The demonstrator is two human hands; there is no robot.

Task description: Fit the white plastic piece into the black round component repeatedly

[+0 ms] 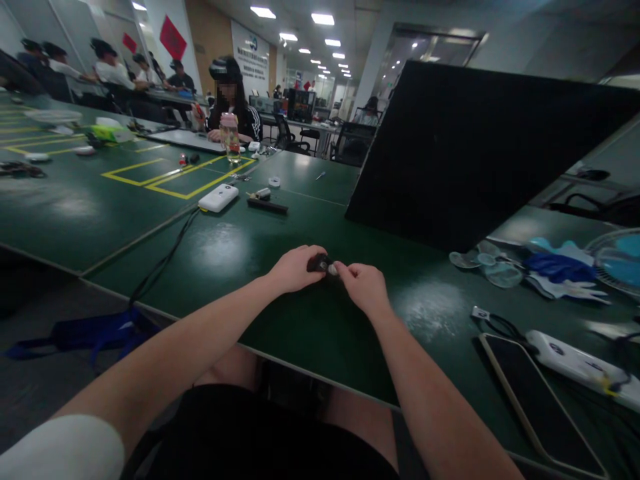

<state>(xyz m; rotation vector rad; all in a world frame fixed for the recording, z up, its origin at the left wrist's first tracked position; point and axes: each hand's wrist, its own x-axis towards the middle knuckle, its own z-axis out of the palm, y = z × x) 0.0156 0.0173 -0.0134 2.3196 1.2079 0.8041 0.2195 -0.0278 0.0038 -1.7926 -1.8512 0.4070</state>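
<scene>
My left hand [295, 268] and my right hand [364, 287] meet over the green table [280, 313], close to its near edge. The left hand's fingers are curled around a small black object [318, 263]. The right hand pinches a small pale round part [332, 269] at that object's right end. Both hands rest on or just above the tabletop. What the black object is I cannot make out.
A large black panel [465, 153] leans up behind the hands. A phone [540, 400], a white power strip [583, 363] and blue gloves [560, 267] lie right. A white power bank [219, 197] with a cable, a black bar [267, 205] and a bottle [230, 137] lie farther back. People sit at the far tables.
</scene>
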